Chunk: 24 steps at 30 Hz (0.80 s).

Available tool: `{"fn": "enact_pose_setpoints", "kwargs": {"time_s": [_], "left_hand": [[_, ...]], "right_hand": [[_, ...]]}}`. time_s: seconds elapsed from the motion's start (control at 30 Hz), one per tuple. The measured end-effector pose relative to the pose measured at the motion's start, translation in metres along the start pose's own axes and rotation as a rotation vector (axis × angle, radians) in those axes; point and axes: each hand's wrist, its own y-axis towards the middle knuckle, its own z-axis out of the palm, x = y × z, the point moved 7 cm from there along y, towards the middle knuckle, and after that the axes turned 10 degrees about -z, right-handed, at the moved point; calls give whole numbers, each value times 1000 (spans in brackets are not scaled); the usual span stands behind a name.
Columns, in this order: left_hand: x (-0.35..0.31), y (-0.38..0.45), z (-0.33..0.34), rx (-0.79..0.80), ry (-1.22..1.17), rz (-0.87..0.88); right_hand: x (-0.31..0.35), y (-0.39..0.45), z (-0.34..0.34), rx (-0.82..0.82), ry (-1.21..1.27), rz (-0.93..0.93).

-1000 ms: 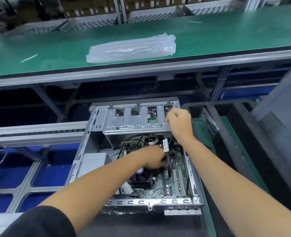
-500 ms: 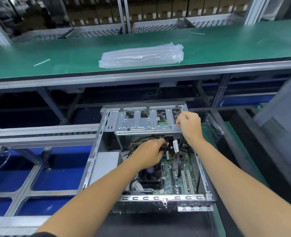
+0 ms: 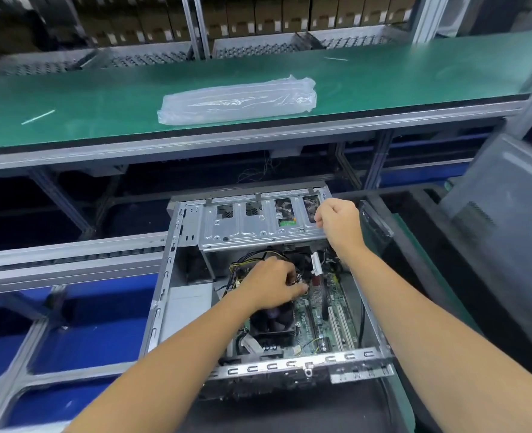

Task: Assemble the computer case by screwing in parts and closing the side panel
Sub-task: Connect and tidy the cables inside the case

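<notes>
- Computer case, silver steel, side panel off, lying open-side up at lower centre of frame; motherboard and black CPU fan exposed inside.
- Drive cage, perforated sheet metal, spanning the far end of the case interior.
- Left hand, reaching into mid-case above the fan; fingers curled down among thin black wires; whether pinching a wire or only touching, cannot tell.
- Right hand, at far right corner of the drive cage; fingers curled into a loose fist, thumb against forefinger; held item, if any, too small to tell.
- White-tagged cable, hanging just below the right wrist.
- Grey side panel, tilted, at right edge of frame.
- Clear plastic bag, flat on green workbench mat, upper centre.
</notes>
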Motion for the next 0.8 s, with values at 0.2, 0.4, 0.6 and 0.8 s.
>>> {"fn": "enact_pose_setpoints", "kwargs": {"time_s": [0.2,0.4,0.6,0.8], "left_hand": [[10,-1,-8,-69,-75,-58],[7,-4,-14,-60,-92,-75],[-18,3,-4,64,-176,-75],[-20,9,-13,-17,-210,-115]], "right_hand": [[-1,3,-3,-29,42,40],[-2,2,-5,-61,138,91],[1,-2,-7,-14,154,128],[-7,9,-13,57,295,443]]}}
